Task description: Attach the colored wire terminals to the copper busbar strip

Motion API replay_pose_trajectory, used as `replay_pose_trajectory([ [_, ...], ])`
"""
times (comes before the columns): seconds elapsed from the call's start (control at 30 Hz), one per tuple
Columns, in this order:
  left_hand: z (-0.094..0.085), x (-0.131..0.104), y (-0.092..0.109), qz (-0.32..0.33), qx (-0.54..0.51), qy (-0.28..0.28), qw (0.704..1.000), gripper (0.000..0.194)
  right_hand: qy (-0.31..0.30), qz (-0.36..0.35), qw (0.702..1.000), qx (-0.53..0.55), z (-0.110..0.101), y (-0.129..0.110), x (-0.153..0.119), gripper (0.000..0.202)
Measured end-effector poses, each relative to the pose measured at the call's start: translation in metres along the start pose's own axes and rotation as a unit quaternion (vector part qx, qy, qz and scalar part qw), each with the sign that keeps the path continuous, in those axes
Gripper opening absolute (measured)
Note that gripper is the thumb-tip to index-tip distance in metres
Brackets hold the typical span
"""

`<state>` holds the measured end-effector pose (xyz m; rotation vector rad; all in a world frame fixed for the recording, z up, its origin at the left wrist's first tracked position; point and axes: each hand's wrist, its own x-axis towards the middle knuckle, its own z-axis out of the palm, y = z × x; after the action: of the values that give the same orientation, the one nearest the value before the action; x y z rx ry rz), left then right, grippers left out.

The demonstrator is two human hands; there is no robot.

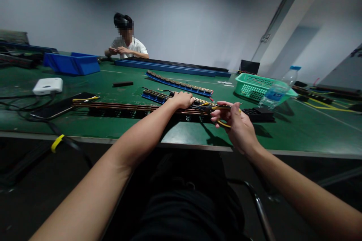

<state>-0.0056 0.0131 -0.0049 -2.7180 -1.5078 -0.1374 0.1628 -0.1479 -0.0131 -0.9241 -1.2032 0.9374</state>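
Observation:
A long black strip with copper bars (124, 106) lies along the near side of the green table. My left hand (182, 100) is on its middle part, fingers curled down over the bars and partly hidden. To the right, my right hand (236, 124) is closed around yellow-handled pliers (224, 123). The jaws point left at the strip, beside dark and yellow wires; whether they touch anything I cannot tell. Just behind my left hand sits a short blue strip with metal bars (154, 96). Another blue strip (178, 83) lies farther back.
A green basket (251, 87) and a water bottle (275, 92) stand at right. At left are a blue bin (73, 64), a white box (48, 86) with cables and a dark flat device (63, 106). Across the table, a person (128, 41) sits behind long blue rails (169, 68).

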Motion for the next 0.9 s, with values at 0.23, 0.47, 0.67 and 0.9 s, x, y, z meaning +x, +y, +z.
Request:
replay_pose_trajectory([
  [0.23, 0.000, -0.001, 0.000, -0.005, -0.003, -0.001, 1.000, 0.045, 0.002, 0.017, 1.000, -0.023, 0.006, -0.002, 0.015, 0.064],
  [0.47, 0.000, 0.000, 0.001, -0.009, 0.001, -0.004, 1.000, 0.044, -0.103, -0.113, 0.945, -0.288, 0.008, -0.004, 0.007, 0.036],
  [0.67, -0.001, 0.000, 0.001, -0.005, 0.006, -0.007, 1.000, 0.045, -0.045, -0.038, 0.983, -0.171, 0.012, -0.001, 0.004, 0.036],
  [0.9, 0.001, 0.001, -0.001, -0.005, 0.004, 0.001, 1.000, 0.047, 0.130, 0.149, 0.974, 0.109, 0.007, -0.029, 0.025, 0.024],
])
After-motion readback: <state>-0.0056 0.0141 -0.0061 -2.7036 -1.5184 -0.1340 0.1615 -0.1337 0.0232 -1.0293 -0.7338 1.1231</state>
